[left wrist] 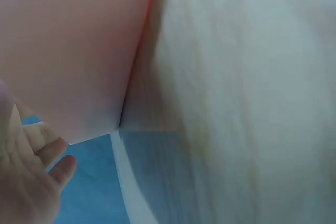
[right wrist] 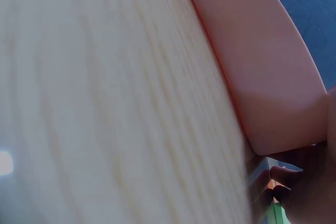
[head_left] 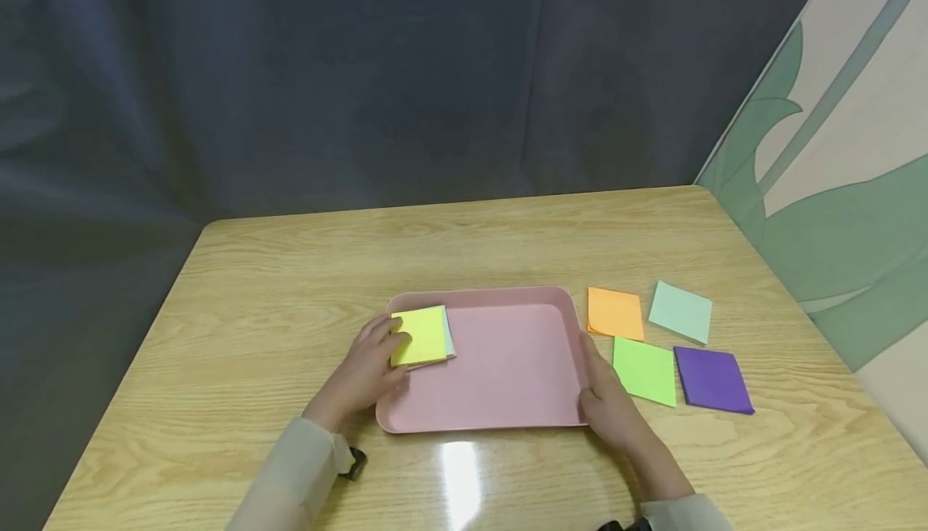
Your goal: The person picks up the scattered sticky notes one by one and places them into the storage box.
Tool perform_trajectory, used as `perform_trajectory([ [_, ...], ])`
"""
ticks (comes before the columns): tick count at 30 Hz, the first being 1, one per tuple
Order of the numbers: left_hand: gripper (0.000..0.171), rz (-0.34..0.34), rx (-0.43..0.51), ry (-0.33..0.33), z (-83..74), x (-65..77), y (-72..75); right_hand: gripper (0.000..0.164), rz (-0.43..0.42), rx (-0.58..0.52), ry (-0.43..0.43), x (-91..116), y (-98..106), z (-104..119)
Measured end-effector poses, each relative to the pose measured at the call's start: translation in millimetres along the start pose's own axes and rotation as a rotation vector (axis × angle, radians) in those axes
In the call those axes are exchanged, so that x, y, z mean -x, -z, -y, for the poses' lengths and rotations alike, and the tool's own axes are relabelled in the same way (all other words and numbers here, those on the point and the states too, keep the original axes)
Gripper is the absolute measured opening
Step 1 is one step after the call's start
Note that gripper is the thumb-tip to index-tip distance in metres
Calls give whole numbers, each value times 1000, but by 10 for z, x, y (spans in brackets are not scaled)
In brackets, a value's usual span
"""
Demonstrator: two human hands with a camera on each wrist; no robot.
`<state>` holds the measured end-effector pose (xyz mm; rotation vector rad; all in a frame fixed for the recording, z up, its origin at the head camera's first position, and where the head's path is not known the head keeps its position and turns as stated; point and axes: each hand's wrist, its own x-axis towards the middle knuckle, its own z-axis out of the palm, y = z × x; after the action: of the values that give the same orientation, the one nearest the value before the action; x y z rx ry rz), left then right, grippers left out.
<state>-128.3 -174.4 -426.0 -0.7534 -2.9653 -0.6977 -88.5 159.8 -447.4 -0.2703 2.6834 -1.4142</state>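
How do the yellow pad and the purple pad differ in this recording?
The yellow pad is at the pink tray's left end; the purple pad lies on the table. The left hand touches the yellow pad; neither hand touches the purple pad. The yellow pad overlaps a pale pad; the purple pad overlaps none. Both look roughly square.

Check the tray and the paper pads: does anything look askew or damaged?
Slightly askew: at the tray's left end, the yellow pad unevenly overlaps a paler pad, whose right edge sticks out. No damage or spill shows.
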Motion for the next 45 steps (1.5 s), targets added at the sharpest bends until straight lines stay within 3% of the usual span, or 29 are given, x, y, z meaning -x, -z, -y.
perform_trajectory([
  [8, 53, 39, 149, 145, -22, 151, 19, 71, -3, -3, 17, 12, 3, -13],
  [12, 59, 44, 167, 187, -29, 213, 26, 72, 2, -17, 15, 9, 1, -14],
  [27, 68, 95, 169, 251, -46, 297, -24, 74, 37, -8, 11, 17, 58, -25],
  [38, 69, 85, 170, 224, -62, 286, -29, 55, 80, -42, -73, 29, 224, 7],
  [45, 68, 94, 199, 247, -76, 287, -30, 44, 17, -14, -25, 28, 311, -2],
])
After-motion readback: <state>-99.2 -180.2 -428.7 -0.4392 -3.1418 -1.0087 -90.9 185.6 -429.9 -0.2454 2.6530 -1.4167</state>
